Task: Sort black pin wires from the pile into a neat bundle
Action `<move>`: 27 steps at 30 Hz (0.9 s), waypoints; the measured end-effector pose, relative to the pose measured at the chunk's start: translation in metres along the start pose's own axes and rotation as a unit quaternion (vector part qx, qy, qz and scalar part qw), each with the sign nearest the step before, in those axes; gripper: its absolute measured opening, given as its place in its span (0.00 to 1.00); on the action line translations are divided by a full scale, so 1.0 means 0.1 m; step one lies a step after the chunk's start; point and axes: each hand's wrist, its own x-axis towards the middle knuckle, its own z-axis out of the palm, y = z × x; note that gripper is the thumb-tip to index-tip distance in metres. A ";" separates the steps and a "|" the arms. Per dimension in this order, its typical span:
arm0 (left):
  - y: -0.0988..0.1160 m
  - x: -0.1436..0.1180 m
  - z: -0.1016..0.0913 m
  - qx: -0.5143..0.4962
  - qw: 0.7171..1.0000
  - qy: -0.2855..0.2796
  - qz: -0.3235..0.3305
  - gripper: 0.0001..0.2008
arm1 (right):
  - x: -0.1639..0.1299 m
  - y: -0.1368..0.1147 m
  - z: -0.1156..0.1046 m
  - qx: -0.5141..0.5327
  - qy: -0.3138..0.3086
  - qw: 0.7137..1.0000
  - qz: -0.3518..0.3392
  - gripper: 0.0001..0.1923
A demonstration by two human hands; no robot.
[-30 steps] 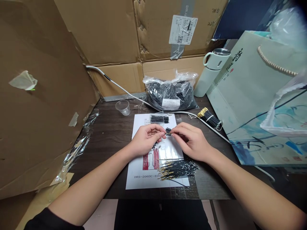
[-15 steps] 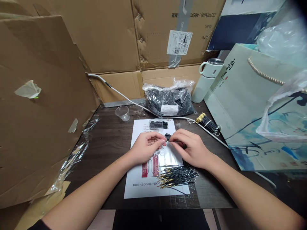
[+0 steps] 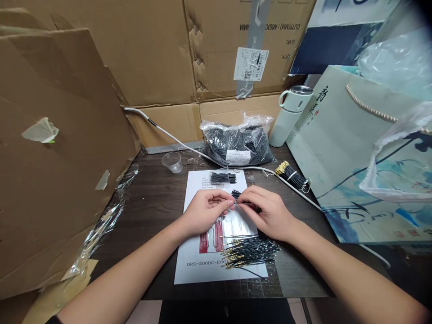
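Observation:
My left hand [image 3: 208,209] and my right hand [image 3: 268,212] meet over the paper sheet [image 3: 191,272], thumbs and forefingers pinched together. Between the fingertips runs a thin black wire, mostly covered by my fingers; its tip is too small to make out. Behind my right fingers, a small group of short black pieces [image 3: 235,193] partly shows. Nearer to me, a loose pile of black wires [image 3: 251,251] with gold and silvery ends lies across the sheet. Beyond my hands sits a small clear container [image 3: 223,177] of short black pieces.
A clear bag of black pieces [image 3: 236,144] stands at the back, beside a pale green bottle [image 3: 290,117]. A tied bundle of gold-tipped wires [image 3: 293,175] lies right, by a white cable [image 3: 310,201]. A plastic cup [image 3: 172,163] stands left. Cardboard [image 3: 67,180] and a paper bag [image 3: 337,157] flank the table.
My right hand has shifted slightly left, so the fingertips of both hands are closer and less of the wire shows between them. The view has tilted up a little.

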 end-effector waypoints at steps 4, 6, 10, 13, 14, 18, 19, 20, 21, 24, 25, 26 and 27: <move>-0.01 0.00 0.00 -0.005 1.000 -0.003 0.004 0.13 | 0.00 0.00 0.01 0.006 0.002 1.000 0.005 0.06; -0.02 0.00 -0.01 -0.012 1.000 -0.002 0.003 0.14 | 0.00 0.00 0.02 0.009 0.004 1.000 0.007 0.06; -0.04 0.01 -0.02 0.007 0.999 0.015 0.037 0.16 | 0.00 0.02 0.02 0.011 0.020 1.000 0.011 0.06; -0.07 0.02 -0.02 0.042 0.996 0.022 0.073 0.15 | 0.00 0.03 0.01 0.007 0.030 0.999 0.015 0.06; -0.08 0.02 -0.03 0.053 0.995 0.023 0.083 0.14 | 0.00 0.04 0.00 0.006 0.032 0.999 0.017 0.06; -0.12 0.03 -0.02 0.093 0.990 0.037 0.104 0.10 | 0.00 0.03 -0.02 0.011 0.031 0.999 0.023 0.06; -0.13 0.03 -0.02 0.099 0.989 0.038 0.106 0.10 | 0.00 0.03 -0.02 0.011 0.029 0.999 0.022 0.06; -0.13 0.03 -0.02 0.103 0.988 0.041 0.108 0.09 | 0.00 0.03 -0.02 0.010 0.028 0.999 0.020 0.06; -0.14 0.03 -0.01 0.107 0.987 0.041 0.110 0.09 | 0.00 0.03 -0.02 0.009 0.027 0.999 0.020 0.06; -0.14 0.04 -0.01 0.112 0.986 0.039 0.113 0.08 | -0.01 0.03 -0.01 0.002 0.026 0.999 0.020 0.05; -0.14 0.04 -0.01 0.113 0.986 0.039 0.114 0.08 | -0.02 0.03 -0.01 0.000 0.026 0.999 0.019 0.05; -0.15 0.04 -0.01 0.113 0.986 0.039 0.114 0.08 | -0.02 0.03 -0.01 -0.001 0.027 0.999 0.020 0.05; -0.15 0.04 -0.01 0.112 0.986 0.040 0.114 0.08 | -0.02 0.04 -0.01 -0.001 0.027 0.999 0.020 0.05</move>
